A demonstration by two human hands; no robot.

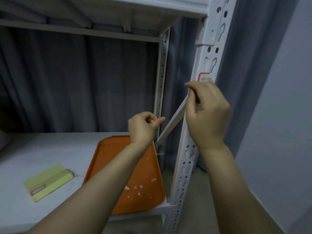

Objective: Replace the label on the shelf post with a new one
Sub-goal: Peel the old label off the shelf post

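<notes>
A single wide-angle view comes from the person's head, looking forward and down into the shelving unit from close in front of it. Both forearms enter from the bottom edge, and the left hand (143, 127) and right hand (206, 114) sit near mid-frame. The shelf post (206, 54), close to the lens, slants across the right side, with the label (204, 76) right of centre. The lower shelf board (50, 149) and orange tray (108, 152) lie below, the upper shelf (118, 7) runs along the top edge, and the grey curtain (84, 81) closes the background.
</notes>
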